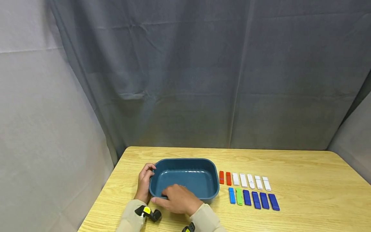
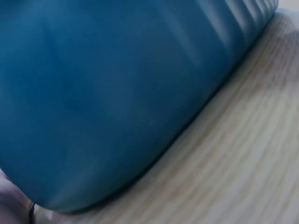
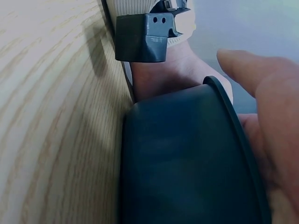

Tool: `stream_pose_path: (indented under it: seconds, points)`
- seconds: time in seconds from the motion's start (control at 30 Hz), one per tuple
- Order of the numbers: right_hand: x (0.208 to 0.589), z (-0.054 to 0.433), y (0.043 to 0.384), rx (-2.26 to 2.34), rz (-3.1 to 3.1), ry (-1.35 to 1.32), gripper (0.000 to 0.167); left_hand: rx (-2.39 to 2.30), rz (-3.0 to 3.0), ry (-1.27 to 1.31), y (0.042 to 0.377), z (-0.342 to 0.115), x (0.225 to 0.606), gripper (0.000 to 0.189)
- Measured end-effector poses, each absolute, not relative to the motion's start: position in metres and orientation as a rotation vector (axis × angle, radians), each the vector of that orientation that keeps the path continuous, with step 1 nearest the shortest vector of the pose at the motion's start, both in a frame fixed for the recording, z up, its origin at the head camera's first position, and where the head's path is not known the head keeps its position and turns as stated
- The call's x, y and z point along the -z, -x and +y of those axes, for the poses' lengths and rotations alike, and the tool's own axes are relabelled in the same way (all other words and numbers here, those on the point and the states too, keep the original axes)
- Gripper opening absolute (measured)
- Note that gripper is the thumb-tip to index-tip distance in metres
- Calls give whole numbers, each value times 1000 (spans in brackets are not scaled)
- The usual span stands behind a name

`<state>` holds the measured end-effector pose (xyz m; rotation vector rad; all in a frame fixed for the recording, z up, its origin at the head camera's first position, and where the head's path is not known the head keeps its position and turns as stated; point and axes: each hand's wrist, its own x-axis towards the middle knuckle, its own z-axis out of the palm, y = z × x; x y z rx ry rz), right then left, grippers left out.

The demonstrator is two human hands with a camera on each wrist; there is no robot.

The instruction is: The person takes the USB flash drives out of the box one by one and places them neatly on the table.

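A dark teal plastic basin (image 1: 213, 190) stands on the left part of the table, with no item visible inside it. My left hand (image 1: 143, 182) holds its left side, fingers bent over the rim; the left wrist view shows mostly the basin's outer wall (image 2: 107, 102). Over the near rim lies my right hand (image 1: 181, 198). Its fingers reach down inside, their tips hidden, while the thumb (image 3: 243, 70) stretches outside, apart from the rim. Right of the basin, flash drives lie in two rows: red (image 1: 229, 178), white (image 1: 242, 180), light blue (image 1: 232, 195), green (image 1: 239, 196) and dark blue (image 1: 264, 200).
The wooden table (image 1: 313, 183) extends to the right beyond the rows. A grey curtain (image 1: 185, 74) hangs behind its back edge, and a pale cloth wall (image 1: 49, 112) stands to the left. A camera (image 1: 152, 214) sits on my left wrist.
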<state>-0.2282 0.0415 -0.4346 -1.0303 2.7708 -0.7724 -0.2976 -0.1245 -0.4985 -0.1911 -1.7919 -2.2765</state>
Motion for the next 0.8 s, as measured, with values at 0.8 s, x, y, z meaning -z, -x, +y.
stream_pose_path:
  seconds: [0.8]
  points:
    - [435, 59, 239, 1212, 2554, 1198, 23, 2282, -1806, 167, 298, -125, 499, 25]
